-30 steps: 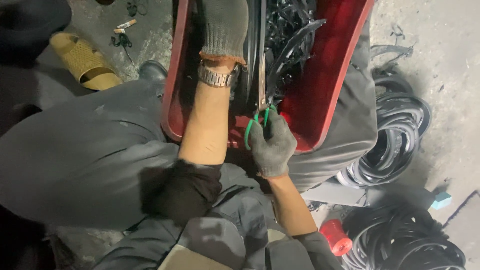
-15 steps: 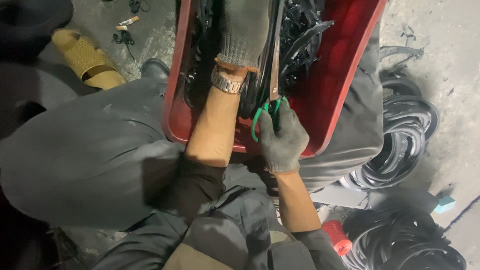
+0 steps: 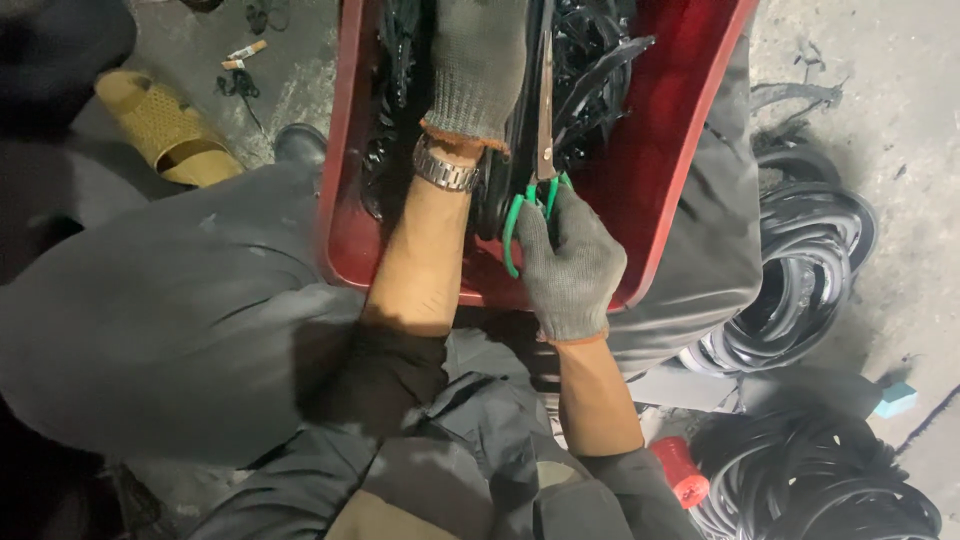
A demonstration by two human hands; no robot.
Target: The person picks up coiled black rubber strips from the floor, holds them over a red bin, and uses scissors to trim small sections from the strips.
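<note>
Right hand (image 3: 568, 272), in a grey knit glove, low in the middle of the frame, grip clenched around the green handles of a pair of scissors (image 3: 543, 150). Blades pointing straight up the frame, lying alongside black rubber strips (image 3: 590, 60) heaped in a red tub (image 3: 690, 130) at top centre. Left hand (image 3: 478, 65), also gloved in grey, just left of the blades at the top edge, pressed down on the black strips; fingers out of sight, so cannot tell whether that grip is clenched or released. Metal wristwatch (image 3: 446, 170) on the left wrist. Tub resting across dark-trousered knees. Tan perforated slipper (image 3: 165, 125) on the floor at upper left. Coils of black rubber (image 3: 800, 270) on the floor at right, a small red cylinder (image 3: 682, 472) at lower right.
</note>
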